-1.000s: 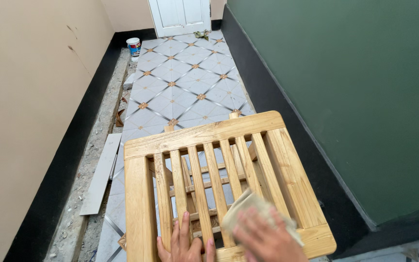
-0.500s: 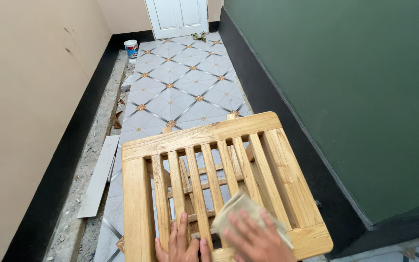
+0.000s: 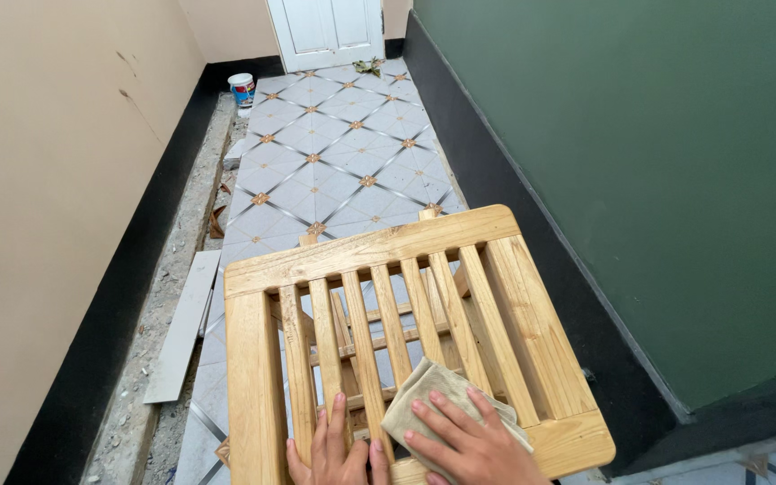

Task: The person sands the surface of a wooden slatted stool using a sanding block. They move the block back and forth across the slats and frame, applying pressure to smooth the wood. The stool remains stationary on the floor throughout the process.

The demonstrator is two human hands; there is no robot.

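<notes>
Your right hand [image 3: 471,440] lies spread flat, pressing the grey-tan sanding sheet [image 3: 437,400] onto the pale slatted wooden tabletop [image 3: 388,332] near edge. Left hand [image 3: 334,449], fingers extended, braces the slats. Sheet may snag between slats, likely scraping fingertips.

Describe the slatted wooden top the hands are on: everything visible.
The pale, unfinished-looking slatted wooden top is a rectangular frame of wide boards with about seven narrow slats running away from the viewer, gaps showing crossbars beneath and the patterned tiled floor below. It sits skewed, near the dark green wall. The left hand lies flat on the near slats; the right hand presses a folded beige sheet, cloth or sandpaper, against the near right slats. Its legs are mostly hidden.
</notes>
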